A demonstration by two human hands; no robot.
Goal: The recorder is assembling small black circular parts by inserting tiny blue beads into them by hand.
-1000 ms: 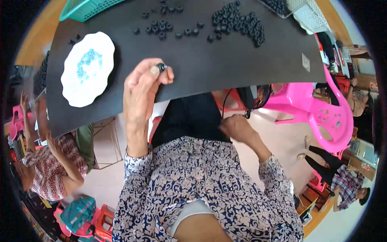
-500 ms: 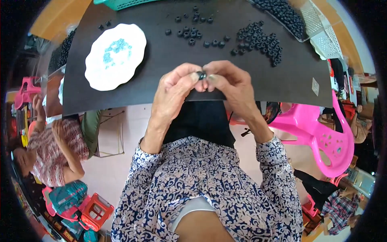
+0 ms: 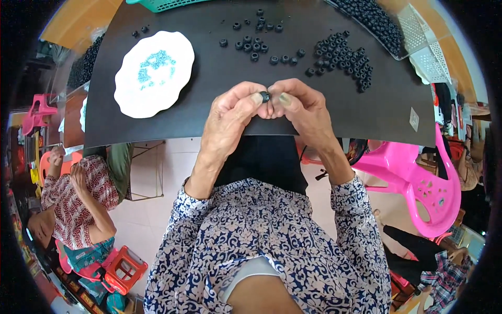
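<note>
Over the table's near edge my left hand [image 3: 232, 112] pinches a small black cylindrical part [image 3: 265, 97] between thumb and fingers. The part's open end faces right. Close beside it, my right hand [image 3: 303, 104] has its thumb and fingertips drawn together. Whatever those right fingertips hold, if anything, is too small or hidden. To the left stands a white scalloped plate [image 3: 125, 94] bearing many tiny light blue pieces [image 3: 157, 68]. Several similar black parts [image 3: 345, 60] lie in a heap beyond my right hand, with more black parts [image 3: 251, 44] scattered at the middle back.
A clear tray of black parts [image 3: 371, 26] and a white perforated basket [image 3: 423, 44] stand at the far right. At the back is a green basket [image 3: 167, 4]. A pink chair [image 3: 408, 178] is on the right. Another person [image 3: 89, 204] sits on the left.
The right fingertips have shifted slightly against the black part, which stays in my left hand. The view has tilted a little, so the table appears shifted rightward.
</note>
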